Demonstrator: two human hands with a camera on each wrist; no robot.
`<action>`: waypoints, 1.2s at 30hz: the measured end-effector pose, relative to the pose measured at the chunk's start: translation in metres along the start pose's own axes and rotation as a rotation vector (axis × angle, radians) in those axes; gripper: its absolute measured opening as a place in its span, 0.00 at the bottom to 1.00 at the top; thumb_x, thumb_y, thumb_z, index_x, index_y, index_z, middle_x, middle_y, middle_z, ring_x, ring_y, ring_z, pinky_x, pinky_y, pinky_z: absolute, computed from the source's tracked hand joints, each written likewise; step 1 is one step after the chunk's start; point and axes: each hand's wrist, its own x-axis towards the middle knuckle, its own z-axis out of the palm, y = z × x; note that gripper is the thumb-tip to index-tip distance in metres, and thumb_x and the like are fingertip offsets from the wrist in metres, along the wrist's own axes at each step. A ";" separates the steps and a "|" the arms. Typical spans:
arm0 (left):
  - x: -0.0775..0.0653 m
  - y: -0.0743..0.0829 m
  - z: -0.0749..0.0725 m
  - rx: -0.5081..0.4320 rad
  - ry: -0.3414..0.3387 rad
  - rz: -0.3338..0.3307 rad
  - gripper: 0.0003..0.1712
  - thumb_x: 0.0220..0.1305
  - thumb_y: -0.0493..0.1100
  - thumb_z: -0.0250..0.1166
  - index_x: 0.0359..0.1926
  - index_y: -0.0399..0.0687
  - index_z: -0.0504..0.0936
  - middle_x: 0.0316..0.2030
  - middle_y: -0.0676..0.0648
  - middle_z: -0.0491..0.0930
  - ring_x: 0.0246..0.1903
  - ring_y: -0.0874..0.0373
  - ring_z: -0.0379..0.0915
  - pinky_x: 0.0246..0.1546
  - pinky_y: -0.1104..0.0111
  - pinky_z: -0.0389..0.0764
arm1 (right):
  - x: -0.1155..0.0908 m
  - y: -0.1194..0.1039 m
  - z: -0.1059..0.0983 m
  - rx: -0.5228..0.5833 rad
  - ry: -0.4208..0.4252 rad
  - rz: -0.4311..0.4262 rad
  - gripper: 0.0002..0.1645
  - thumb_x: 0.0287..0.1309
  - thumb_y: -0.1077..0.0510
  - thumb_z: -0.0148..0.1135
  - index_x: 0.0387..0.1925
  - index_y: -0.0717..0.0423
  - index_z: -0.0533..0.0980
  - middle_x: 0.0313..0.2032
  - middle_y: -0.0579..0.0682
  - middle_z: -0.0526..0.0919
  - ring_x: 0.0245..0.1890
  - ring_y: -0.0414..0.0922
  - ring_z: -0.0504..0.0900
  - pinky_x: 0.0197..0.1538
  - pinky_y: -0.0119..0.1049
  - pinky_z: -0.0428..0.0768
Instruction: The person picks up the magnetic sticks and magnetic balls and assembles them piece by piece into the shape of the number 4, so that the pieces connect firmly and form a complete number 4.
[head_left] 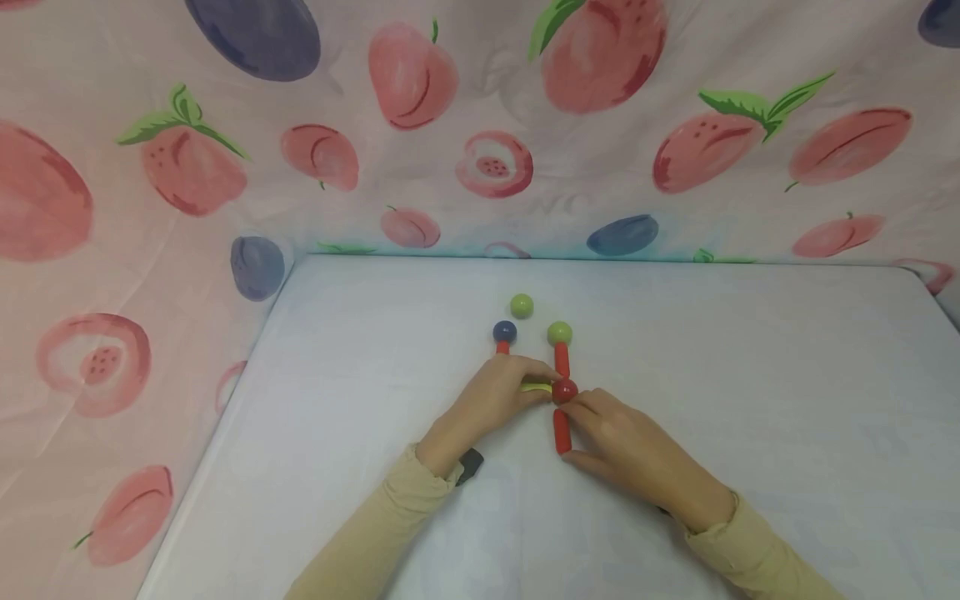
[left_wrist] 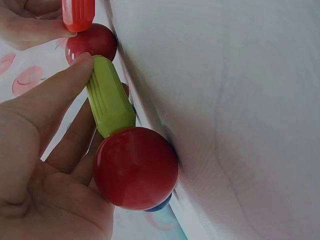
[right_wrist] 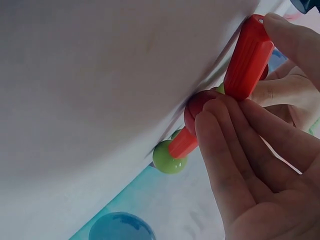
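My left hand (head_left: 498, 392) pinches a yellow-green grooved stick (left_wrist: 111, 97) between thumb and fingers. One end of that stick meets a red ball (head_left: 565, 391); the other joins a second red ball (left_wrist: 136, 168), hidden under the hand in the head view. My right hand (head_left: 626, 437) holds a red stick (right_wrist: 250, 57) lengthwise, thumb at its near end and fingertips by the first red ball. Beyond that ball, another red stick (head_left: 562, 360) leads to a green ball (head_left: 559, 333). A blue ball (head_left: 505, 332) tops a partly covered red stick (head_left: 502, 347) beyond my left hand.
A loose green ball (head_left: 522, 306) lies on the white table (head_left: 360, 350) just past the joined pieces. Fruit-patterned cloth (head_left: 420, 167) hangs along the table's far and left edges.
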 end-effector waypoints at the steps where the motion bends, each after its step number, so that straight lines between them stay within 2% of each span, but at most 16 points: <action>1: 0.000 0.000 0.000 -0.001 -0.001 -0.003 0.18 0.61 0.41 0.71 0.53 0.55 0.86 0.47 0.56 0.87 0.50 0.66 0.81 0.56 0.74 0.77 | 0.000 0.000 0.000 -0.001 0.003 0.000 0.34 0.43 0.54 0.81 0.54 0.60 0.79 0.45 0.49 0.82 0.45 0.41 0.80 0.48 0.35 0.84; 18: 0.001 0.002 -0.001 -0.010 -0.009 -0.017 0.18 0.61 0.42 0.71 0.53 0.56 0.86 0.46 0.57 0.87 0.49 0.66 0.80 0.56 0.74 0.77 | -0.001 0.002 -0.001 -0.047 0.029 0.016 0.33 0.42 0.54 0.81 0.52 0.59 0.79 0.41 0.48 0.82 0.41 0.41 0.79 0.44 0.34 0.85; 36: -0.001 0.003 -0.002 -0.025 -0.016 -0.032 0.18 0.61 0.43 0.71 0.54 0.57 0.86 0.46 0.58 0.87 0.49 0.67 0.80 0.56 0.74 0.77 | -0.003 -0.001 0.001 -0.066 0.063 0.004 0.34 0.38 0.55 0.83 0.50 0.63 0.81 0.40 0.51 0.83 0.40 0.43 0.80 0.43 0.34 0.85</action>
